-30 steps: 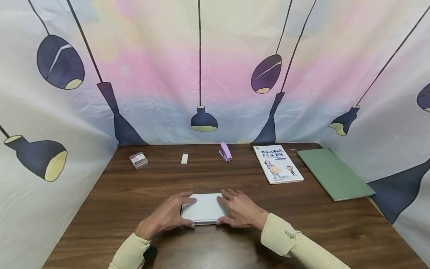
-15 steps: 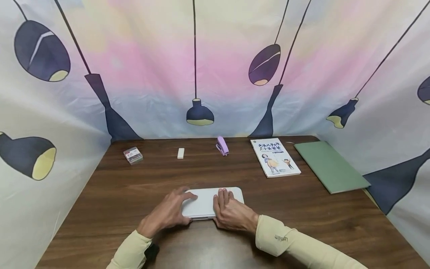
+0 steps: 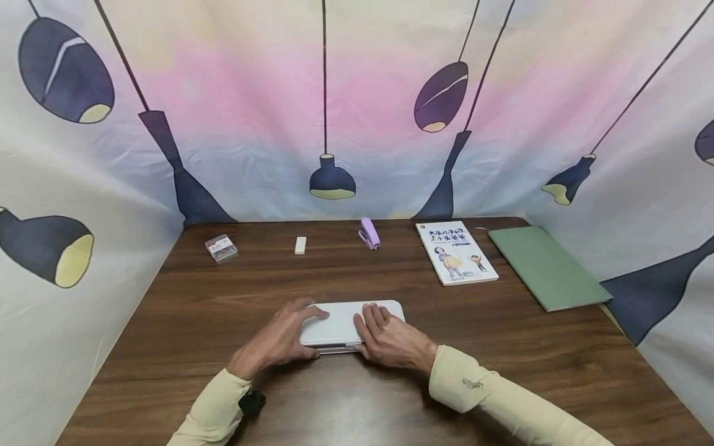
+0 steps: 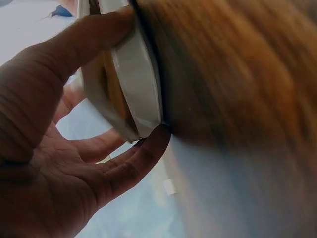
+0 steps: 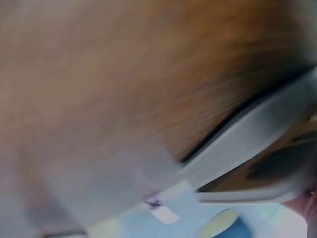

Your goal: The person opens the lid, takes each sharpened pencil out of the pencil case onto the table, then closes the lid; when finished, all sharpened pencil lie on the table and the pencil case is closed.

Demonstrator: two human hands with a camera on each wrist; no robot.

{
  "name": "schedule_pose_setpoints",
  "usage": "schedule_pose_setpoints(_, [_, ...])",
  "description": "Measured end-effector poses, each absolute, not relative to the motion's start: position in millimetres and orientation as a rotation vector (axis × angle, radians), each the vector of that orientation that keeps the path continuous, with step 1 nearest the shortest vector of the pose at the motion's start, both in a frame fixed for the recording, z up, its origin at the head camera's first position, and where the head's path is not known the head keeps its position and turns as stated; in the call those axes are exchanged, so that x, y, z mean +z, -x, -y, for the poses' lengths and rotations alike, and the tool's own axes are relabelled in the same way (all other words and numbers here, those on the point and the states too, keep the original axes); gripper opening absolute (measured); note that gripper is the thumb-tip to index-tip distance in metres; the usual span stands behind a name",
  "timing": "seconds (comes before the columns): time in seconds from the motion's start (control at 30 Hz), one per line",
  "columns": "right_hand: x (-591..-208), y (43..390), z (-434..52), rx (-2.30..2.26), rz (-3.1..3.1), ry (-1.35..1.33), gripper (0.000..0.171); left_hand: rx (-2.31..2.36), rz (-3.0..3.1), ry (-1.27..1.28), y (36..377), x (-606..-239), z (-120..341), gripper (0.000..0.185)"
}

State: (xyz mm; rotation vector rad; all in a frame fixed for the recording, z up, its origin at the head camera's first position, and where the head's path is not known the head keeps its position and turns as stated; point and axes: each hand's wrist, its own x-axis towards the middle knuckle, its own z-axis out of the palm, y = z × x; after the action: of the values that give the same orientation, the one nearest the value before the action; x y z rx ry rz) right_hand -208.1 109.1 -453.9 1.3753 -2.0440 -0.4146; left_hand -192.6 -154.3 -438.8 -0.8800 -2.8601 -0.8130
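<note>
A flat white case (image 3: 337, 316) with rounded corners lies on the brown table in front of me. My left hand (image 3: 281, 337) grips its left end, the thumb at the front edge and the fingers over the top and far side. In the left wrist view, fingertips (image 4: 159, 135) of that hand touch the case's lower corner, and a gap runs between its two white halves. My right hand (image 3: 390, 337) holds the right part, fingers curled on top and thumb at the front edge. The right wrist view, blurred, shows the gap at the case's (image 5: 247, 141) right end.
Along the back of the table (image 3: 251, 285) lie a small clear box (image 3: 221, 248), a white eraser-like block (image 3: 300, 245), a purple stapler (image 3: 369, 233) and a picture-covered book (image 3: 456, 253). A green folder (image 3: 549, 266) lies at the right edge. Patterned cloth hangs behind.
My right hand has gone from spread fingers to curled fingers on the case, baring its right end. A gap shows along the front edge now. The left hand keeps its grip; the head view has shifted.
</note>
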Motion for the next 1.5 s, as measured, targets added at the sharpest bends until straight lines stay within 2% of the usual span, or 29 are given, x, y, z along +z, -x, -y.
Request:
schedule_pose_setpoints(0.17, [-447.8,219.7,-119.6,-0.168,2.106,-1.363,0.05,-0.983,2.787,0.904,201.4,-444.3,166.4,0.073])
schedule_pose_setpoints(0.33, [-447.0,220.7,-130.0,-0.133,2.099,-1.398,0.046,-1.036,2.801,0.951,200.8,-447.8,170.2,0.079])
schedule_pose_setpoints(0.57, [-431.5,229.0,-143.0,0.262,2.293,-1.289,0.029,-1.131,2.826,0.845,200.5,-445.7,167.5,0.125])
schedule_pose_setpoints(0.73, [-423.4,246.2,-146.5,0.677,2.388,-1.045,0.02,-1.266,2.817,0.711,201.5,-447.0,166.2,0.143])
schedule_pose_setpoints(0.97, [-428.4,267.4,-137.8,0.984,2.473,-0.704,0.013,-1.338,2.791,0.717,201.5,-451.0,167.8,0.143])
schedule_pose_setpoints(1.23, [-433.3,279.5,-125.6,0.953,2.506,-0.552,0.016,-1.256,2.836,0.722,197.0,-453.8,172.5,0.138])
schedule_pose_setpoints(1.4, [-434.3,270.5,-119.4,0.703,2.363,-0.705,0.033,-1.231,2.827,0.733,201.1,-451.5,173.8,0.135])
schedule_pose_setpoints(1.5, [-435.7,253.4,-117.9,0.492,2.248,-0.988,0.028,-1.232,2.834,0.746,201.0,-452.2,172.6,0.134])
